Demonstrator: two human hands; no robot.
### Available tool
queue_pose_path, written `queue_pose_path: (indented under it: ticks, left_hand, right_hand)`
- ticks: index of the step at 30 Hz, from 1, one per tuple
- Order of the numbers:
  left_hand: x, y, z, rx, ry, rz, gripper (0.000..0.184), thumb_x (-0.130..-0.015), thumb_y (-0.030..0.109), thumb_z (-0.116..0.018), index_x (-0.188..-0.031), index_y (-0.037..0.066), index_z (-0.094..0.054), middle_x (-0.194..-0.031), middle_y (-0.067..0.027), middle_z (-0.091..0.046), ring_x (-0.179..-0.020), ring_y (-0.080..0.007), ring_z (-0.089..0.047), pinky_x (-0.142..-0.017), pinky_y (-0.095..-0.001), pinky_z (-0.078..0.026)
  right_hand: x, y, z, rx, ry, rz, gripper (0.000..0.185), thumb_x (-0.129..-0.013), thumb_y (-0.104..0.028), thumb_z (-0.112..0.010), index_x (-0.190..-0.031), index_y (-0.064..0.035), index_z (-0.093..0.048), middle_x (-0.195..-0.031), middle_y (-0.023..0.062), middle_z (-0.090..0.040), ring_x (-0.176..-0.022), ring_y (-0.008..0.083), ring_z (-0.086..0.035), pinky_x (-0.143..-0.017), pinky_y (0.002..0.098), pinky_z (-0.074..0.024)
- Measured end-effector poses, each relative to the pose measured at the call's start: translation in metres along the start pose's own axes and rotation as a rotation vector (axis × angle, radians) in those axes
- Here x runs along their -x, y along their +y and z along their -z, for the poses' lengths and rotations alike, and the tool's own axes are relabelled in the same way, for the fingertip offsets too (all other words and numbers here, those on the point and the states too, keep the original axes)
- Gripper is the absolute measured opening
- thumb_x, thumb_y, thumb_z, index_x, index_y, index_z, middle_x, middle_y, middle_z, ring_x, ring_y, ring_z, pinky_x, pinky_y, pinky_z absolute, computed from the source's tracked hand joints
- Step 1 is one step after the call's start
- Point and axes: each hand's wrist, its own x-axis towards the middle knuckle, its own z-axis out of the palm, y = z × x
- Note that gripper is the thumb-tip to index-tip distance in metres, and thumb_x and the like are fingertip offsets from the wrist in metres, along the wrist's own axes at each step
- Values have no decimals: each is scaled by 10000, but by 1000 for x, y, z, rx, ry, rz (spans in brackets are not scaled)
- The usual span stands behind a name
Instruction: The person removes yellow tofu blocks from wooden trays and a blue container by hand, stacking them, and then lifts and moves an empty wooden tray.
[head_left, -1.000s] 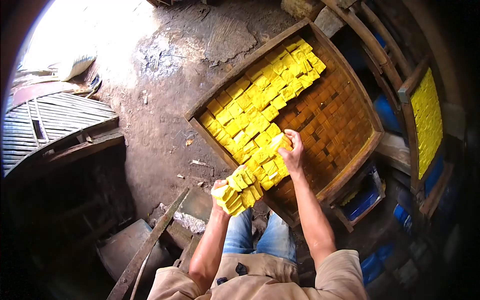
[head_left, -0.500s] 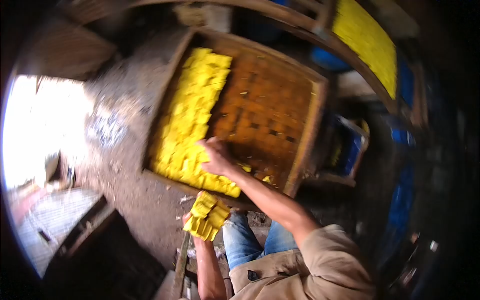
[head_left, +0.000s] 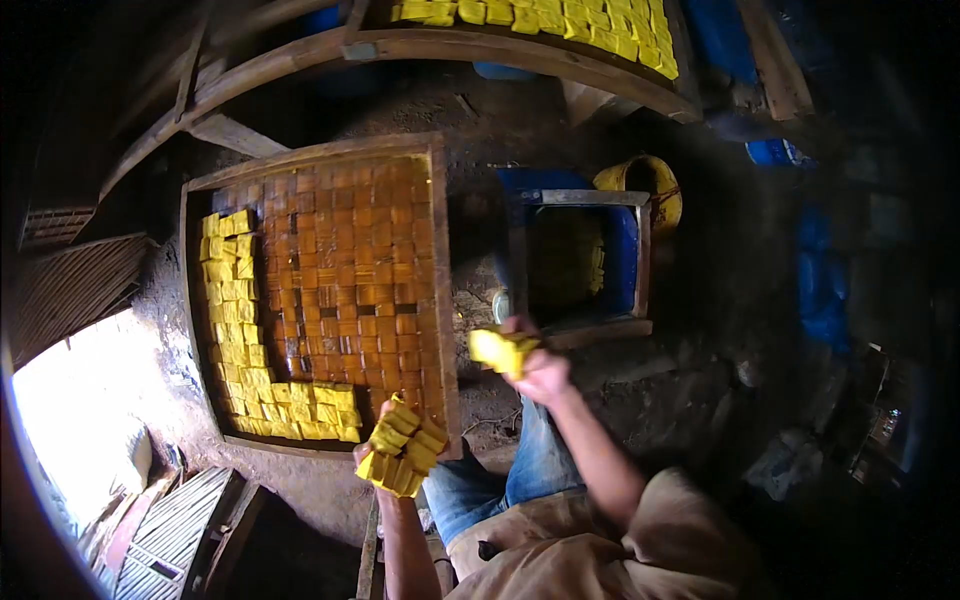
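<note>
My left hand [head_left: 388, 497] holds up a stack of yellow tofu blocks [head_left: 403, 445] at the near edge of the tray. My right hand [head_left: 545, 377] is closed around more yellow tofu [head_left: 500, 350], between the tray and a blue-lined container; motion blurs it. Woven into a checkered surface, the wooden-framed bamboo tray [head_left: 350, 255] lies in front of me. Rows of yellow tofu blocks [head_left: 232, 300] cover its left side and part of its near edge. The woven surface shows across the rest.
The square wooden-framed container [head_left: 643, 260] with blue sides stands right of the tray, a yellow bucket [head_left: 665, 190] behind it. Another tray of yellow blocks [head_left: 560, 18] rests on a raised wooden frame [head_left: 500, 50] at the back. Slatted panels [head_left: 180, 520] lie at lower left.
My right hand has moved from over the tray's tofu rows to the tray's right and now holds tofu. My left hand still holds its stack. The view has turned.
</note>
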Motion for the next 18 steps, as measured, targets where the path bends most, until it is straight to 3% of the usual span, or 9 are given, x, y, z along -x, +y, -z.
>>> queue_pose_path:
  ticks: [1, 3, 5, 6, 9, 11, 12, 14, 18]
  left_hand:
    - [-11, -22, 14, -66, -125, -11, 675, -802, 456, -502, -1246, -53, -487, -1140, -80, -582, -1034, -195, -530, -1052, -370, -350]
    - [-17, -60, 19, -43, -56, 81, 636, -811, 452, -482, -1190, -58, -500, -1044, -64, -592, -1023, -152, -547, -1031, -366, -378]
    - [-26, -100, 6, 215, -7, 197, 668, -796, 455, -515, -1219, -59, -475, -1067, -88, -599, -1067, -165, -552, -1035, -385, -383]
    - [-47, -107, -28, 268, 83, 270, 591, -802, 421, -523, -1179, -30, -471, -1020, -50, -569, -982, -131, -539, -955, -325, -389]
    - [-102, -129, -124, 353, 310, 427, 365, -819, 318, -548, -1059, 56, -458, -879, 64, -479, -727, -28, -498, -714, -146, -407]
    - [-116, -145, -132, 356, 332, 502, 513, -760, 333, -590, -1169, 60, -446, -1009, -13, -506, -885, -141, -522, -843, -264, -410]
    - [-120, -151, -130, 346, 324, 526, 593, -731, 340, -612, -1225, 61, -440, -1074, -51, -520, -965, -198, -533, -908, -323, -411]
    - [-124, -158, -122, 326, 321, 554, 759, -672, 355, -654, -1335, 65, -427, -1204, -127, -547, -1123, -310, -557, -1037, -442, -415]
    - [-135, -168, -101, 326, 365, 588, 777, -662, 350, -659, -1347, 69, -422, -1215, -152, -542, -1133, -339, -550, -1032, -461, -419]
  right_hand:
    - [17, -31, 29, 32, 107, 82, 626, -563, -117, -585, -1185, -101, -514, -1142, 103, -557, -1064, 373, -585, -874, 498, -526]
    - [42, -98, 67, 172, 303, -12, 555, -624, -159, -586, -1174, -129, -515, -1152, 121, -558, -1146, 411, -570, -849, 469, -537]
    - [46, -140, 113, 381, 465, -51, 450, -716, -147, -559, -1163, -134, -512, -1137, 103, -556, -1069, 319, -590, -815, 407, -534]
    - [41, -149, 142, 491, 562, -74, 417, -743, -137, -552, -1158, -136, -511, -1125, 91, -551, -1044, 275, -589, -805, 388, -529]
    - [-4, -162, 183, 1031, 446, -48, 376, -762, -124, -581, -1128, -127, -492, -1079, 40, -502, -1000, 166, -524, -826, 305, -471]
    - [-43, -152, 237, 1218, 307, -36, 459, -691, -28, -652, -1113, -111, -489, -1060, 56, -500, -1007, 210, -528, -861, 338, -460]
    - [-60, -155, 231, 1628, 240, 29, 454, -676, -15, -694, -1080, -90, -500, -1060, 100, -510, -1032, 259, -542, -877, 376, -463]
    - [-96, -155, 216, 1950, 125, 38, 463, -680, -43, -726, -1103, -60, -539, -1179, 166, -533, -1142, 340, -530, -946, 407, -456]
    - [-138, -124, 292, 2214, 81, -75, 470, -688, -28, -717, -1128, -46, -551, -1250, 183, -516, -1197, 362, -500, -979, 416, -443]
